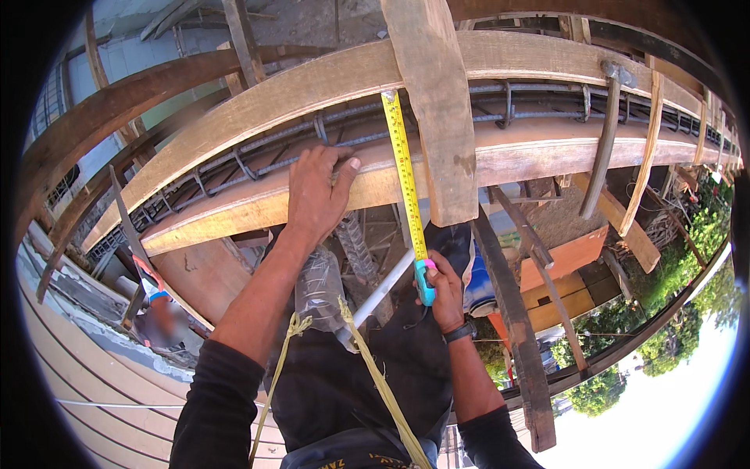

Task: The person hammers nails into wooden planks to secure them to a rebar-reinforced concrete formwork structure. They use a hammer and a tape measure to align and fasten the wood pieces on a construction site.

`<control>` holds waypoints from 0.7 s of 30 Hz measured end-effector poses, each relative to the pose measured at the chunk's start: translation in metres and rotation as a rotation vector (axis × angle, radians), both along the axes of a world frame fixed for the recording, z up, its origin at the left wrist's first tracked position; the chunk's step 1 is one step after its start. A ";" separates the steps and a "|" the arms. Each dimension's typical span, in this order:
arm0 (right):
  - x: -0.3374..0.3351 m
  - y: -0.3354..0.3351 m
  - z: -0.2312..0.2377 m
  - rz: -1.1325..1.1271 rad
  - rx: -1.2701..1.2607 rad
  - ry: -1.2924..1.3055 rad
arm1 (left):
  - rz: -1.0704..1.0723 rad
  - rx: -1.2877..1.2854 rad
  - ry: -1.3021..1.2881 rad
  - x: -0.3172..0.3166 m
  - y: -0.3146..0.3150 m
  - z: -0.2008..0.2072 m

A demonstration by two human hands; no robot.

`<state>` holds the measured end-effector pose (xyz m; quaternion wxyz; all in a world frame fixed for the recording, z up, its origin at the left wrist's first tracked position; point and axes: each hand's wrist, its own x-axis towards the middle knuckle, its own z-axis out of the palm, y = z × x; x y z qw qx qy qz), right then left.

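Note:
My right hand (444,293) is closed round a turquoise and pink tape measure (426,283). Its yellow blade (405,172) runs away from me across the near board of a long timber form, with the tip against the far board (312,105). My left hand (319,191) grips the upper edge of the near board (258,202), fingers bent over it and thumb along the near side. Between the two boards lies a cage of steel bars (273,152). A thick wooden crosspiece (437,117) spans both boards just right of the blade.
A hammer (605,141) hangs on the far board at right. A clear plastic bottle (319,285) hangs before me by yellow cords. Below are a pale pipe (383,289), slanting timber props (516,336) and, at lower left, another person (160,320).

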<state>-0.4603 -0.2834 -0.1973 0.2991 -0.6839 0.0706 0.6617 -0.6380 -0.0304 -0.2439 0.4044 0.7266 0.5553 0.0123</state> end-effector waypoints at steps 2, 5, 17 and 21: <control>-0.001 0.003 0.001 0.014 -0.004 -0.011 | 0.014 -0.007 -0.022 -0.003 -0.001 -0.004; -0.001 0.003 0.000 0.024 -0.008 -0.014 | 0.014 0.011 -0.056 -0.004 -0.002 -0.005; 0.001 0.006 0.002 0.042 -0.008 -0.025 | 0.133 0.245 -0.072 -0.003 0.008 0.006; 0.006 0.006 0.003 0.056 -0.011 -0.030 | -0.041 0.566 0.112 0.005 0.053 0.006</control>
